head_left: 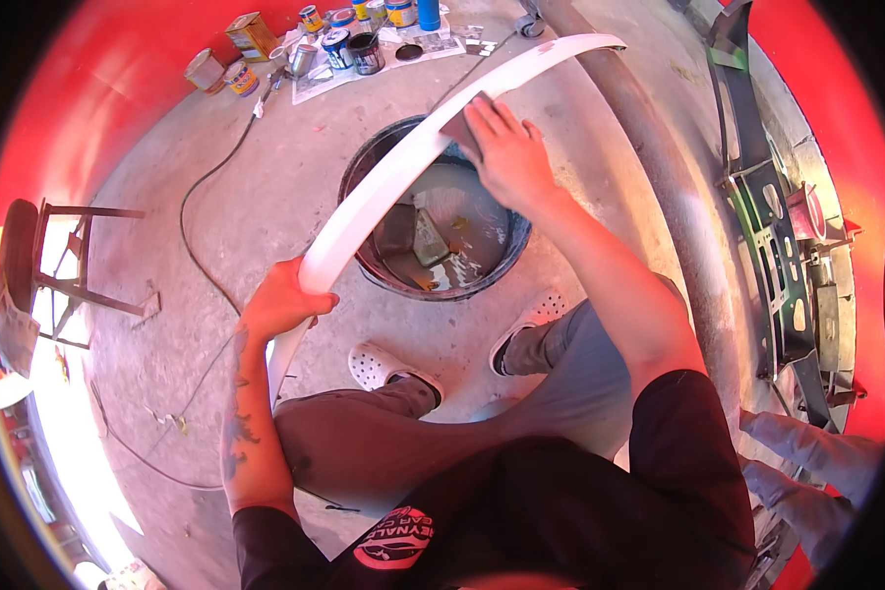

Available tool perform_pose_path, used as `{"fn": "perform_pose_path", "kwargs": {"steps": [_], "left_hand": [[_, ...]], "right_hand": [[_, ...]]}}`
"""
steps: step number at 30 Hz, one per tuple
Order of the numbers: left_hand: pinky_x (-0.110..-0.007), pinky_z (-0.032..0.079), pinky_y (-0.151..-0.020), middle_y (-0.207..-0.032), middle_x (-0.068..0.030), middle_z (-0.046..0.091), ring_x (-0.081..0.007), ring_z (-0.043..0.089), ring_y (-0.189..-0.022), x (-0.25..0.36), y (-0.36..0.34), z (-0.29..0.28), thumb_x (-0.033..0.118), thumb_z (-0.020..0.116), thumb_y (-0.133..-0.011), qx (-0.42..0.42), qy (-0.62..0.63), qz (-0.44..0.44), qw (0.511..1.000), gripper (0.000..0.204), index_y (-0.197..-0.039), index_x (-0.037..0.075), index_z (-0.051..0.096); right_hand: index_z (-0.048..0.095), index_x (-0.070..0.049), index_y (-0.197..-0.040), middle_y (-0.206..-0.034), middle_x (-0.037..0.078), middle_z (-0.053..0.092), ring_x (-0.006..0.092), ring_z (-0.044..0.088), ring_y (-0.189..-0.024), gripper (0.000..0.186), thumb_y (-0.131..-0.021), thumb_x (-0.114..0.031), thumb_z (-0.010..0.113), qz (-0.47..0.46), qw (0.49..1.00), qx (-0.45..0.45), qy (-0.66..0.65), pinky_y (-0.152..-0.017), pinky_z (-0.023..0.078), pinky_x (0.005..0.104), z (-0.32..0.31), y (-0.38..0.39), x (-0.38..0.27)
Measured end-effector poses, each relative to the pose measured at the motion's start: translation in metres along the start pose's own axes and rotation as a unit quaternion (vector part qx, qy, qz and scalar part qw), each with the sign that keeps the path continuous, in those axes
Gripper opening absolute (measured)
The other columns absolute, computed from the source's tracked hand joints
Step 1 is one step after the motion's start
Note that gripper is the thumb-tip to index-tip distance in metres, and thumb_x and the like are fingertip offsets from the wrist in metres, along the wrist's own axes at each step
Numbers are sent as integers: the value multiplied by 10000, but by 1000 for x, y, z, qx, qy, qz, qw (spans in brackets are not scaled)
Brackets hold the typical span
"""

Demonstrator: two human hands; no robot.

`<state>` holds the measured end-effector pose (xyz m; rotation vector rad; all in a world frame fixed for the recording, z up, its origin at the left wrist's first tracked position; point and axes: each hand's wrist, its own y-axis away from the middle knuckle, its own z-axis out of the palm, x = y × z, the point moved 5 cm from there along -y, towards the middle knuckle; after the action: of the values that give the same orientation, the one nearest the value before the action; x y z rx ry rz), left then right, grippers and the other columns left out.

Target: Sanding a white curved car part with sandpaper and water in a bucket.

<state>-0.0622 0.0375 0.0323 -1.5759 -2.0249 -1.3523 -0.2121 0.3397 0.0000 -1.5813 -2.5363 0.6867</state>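
A long, curved white trim strip (379, 187) slants from the lower left to the upper right, above a black tub (364, 267). My left hand (290, 297) is wrapped round its lower part, thumb over the near edge. Farther up, my right hand (508, 152) presses a dark sheet of sandpaper (459, 131) against the strip's right side, fingers fairly straight over it. Murky water fills part of the tub, and a greyish, angular piece (430, 239) sticks out of it. The strip hides part of the tub's rim.
Paint cans (336, 49) stand on newspaper at the back. A dark cable (189, 206) curves over the concrete floor on the left, near a stool (79, 256). Dark frame parts (772, 256) lean along the right wall. Another person's legs (806, 472) show at lower right.
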Motion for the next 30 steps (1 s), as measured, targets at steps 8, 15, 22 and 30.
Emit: {"fn": "perform_pose_path", "kwargs": {"steps": [8,15,22,30], "left_hand": [[-331,545,-600,-780,-91,675,-163,656,-614,1,0,1,188,790,-727,-19,6,17,1000,428,-1072,-32,665],[-321,530,-559,-752,-86,656,-159,638,-581,7,4,-2,151,772,-750,3,-37,11,999,397,-1079,-32,643],[-358,562,-709,-855,-122,719,-192,686,-742,1,-1,5,207,788,-718,18,-2,98,995,448,-1088,-20,680],[-389,553,-780,-890,-172,728,-276,714,-827,9,9,0,234,799,-683,54,-86,53,993,482,-1077,-19,684]], "right_hand": [[482,-75,-1486,-1594,107,416,304,375,-1478,594,-901,-145,555,-156,978,0,-140,-1145,349,585,-7,82,-147],[472,-75,-1491,-1597,74,419,278,373,-1479,618,-885,-132,576,-60,998,-5,-23,-1166,301,580,-18,37,-65],[459,-184,-1529,-1619,36,407,242,350,-1508,627,-910,-176,555,-289,936,-69,-187,-1197,304,559,-8,92,-178],[514,-107,-1460,-1561,81,467,275,411,-1458,553,-912,-143,575,-62,997,-1,-49,-1185,286,572,-35,20,-57]]}}
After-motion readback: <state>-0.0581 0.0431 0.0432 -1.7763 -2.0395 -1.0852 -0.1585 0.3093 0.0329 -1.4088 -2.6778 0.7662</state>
